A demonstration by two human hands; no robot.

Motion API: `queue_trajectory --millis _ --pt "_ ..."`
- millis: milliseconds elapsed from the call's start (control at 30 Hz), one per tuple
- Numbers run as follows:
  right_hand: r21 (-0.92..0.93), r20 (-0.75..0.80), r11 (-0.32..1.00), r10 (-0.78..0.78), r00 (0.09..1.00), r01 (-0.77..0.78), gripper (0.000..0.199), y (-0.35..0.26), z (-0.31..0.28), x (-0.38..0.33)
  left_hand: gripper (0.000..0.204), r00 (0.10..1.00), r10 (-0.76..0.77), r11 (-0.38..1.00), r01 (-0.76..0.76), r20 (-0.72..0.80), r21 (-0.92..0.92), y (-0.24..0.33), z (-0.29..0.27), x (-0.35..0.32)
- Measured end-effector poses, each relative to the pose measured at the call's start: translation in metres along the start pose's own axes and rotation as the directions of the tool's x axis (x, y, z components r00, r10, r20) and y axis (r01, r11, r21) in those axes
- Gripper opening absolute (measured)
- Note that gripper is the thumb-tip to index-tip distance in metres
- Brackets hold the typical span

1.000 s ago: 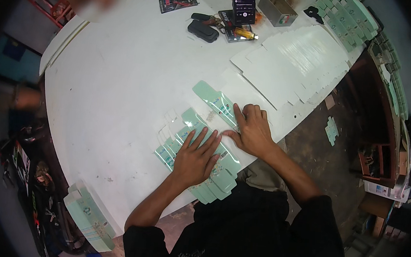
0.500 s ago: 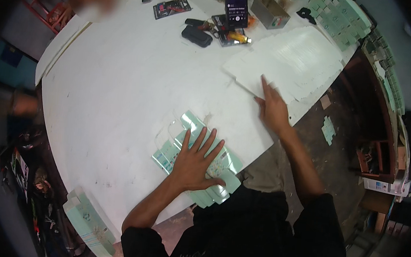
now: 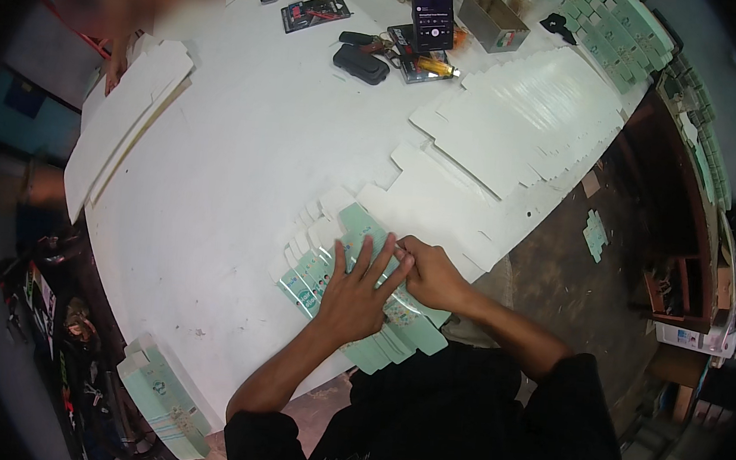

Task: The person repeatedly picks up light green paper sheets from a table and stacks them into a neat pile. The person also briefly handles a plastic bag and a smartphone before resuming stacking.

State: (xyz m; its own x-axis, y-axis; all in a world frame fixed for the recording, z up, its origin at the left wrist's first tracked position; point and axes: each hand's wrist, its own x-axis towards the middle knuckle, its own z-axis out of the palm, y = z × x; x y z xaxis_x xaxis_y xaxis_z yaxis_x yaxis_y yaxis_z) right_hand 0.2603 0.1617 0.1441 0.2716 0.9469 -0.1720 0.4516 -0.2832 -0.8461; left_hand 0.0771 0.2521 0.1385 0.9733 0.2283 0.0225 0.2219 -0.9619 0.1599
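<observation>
My left hand (image 3: pixel 356 294) lies with fingers spread on a fanned pile of mint-green printed carton blanks (image 3: pixel 305 279) at the table's near edge. Glossy green faces show under it, and white flaps stick out on the pile's far left side. Close against the left fingertips, my right hand (image 3: pixel 432 274) has its thumb and fingers closed at the edge of the top blank; the fingers partly hide the grip. A white-side-up carton blank (image 3: pixel 427 198) stretches from the green pile to a larger stack of white-side-up blanks (image 3: pixel 524 113) at the right.
Toward the back are a phone (image 3: pixel 432 14), a black case (image 3: pixel 361 65), a yellow lighter (image 3: pixel 437 67) and an open box (image 3: pixel 493 24). A folded green carton (image 3: pixel 163 400) rests at the near left corner. Another person's hand (image 3: pixel 116 70) touches white sheets (image 3: pixel 130 116) at far left.
My right hand has come back from the white stack to beside my left hand. A white-side-up blank now lies between stack and pile. The other person's white sheets have moved further onto the table.
</observation>
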Motion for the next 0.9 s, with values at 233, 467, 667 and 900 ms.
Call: queue_trajectory --millis 233,467,667,900 --pt "-0.583 -0.140 0.769 -0.416 0.899 0.264 0.044 0.014 -0.010 -0.016 0.096 0.999 0.037 0.941 -0.029 0.015 -0.338 -0.009 -0.020 0.001" --pt "-0.570 -0.097 0.803 -0.275 0.956 0.174 0.097 0.018 -0.014 -0.034 0.080 0.999 -0.044 0.959 0.035 -0.025 -0.283 -0.015 0.003 -0.032" --pt "-0.549 -0.076 0.823 -0.226 0.971 0.149 0.083 0.028 -0.017 -0.039 0.069 0.997 -0.053 0.976 0.038 -0.063 -0.212 -0.016 -0.005 -0.032" --pt "-0.617 -0.132 0.778 -0.253 0.958 0.121 0.062 0.014 -0.036 -0.010 0.064 0.997 -0.015 0.968 -0.004 -0.073 -0.252 -0.015 -0.005 0.001"
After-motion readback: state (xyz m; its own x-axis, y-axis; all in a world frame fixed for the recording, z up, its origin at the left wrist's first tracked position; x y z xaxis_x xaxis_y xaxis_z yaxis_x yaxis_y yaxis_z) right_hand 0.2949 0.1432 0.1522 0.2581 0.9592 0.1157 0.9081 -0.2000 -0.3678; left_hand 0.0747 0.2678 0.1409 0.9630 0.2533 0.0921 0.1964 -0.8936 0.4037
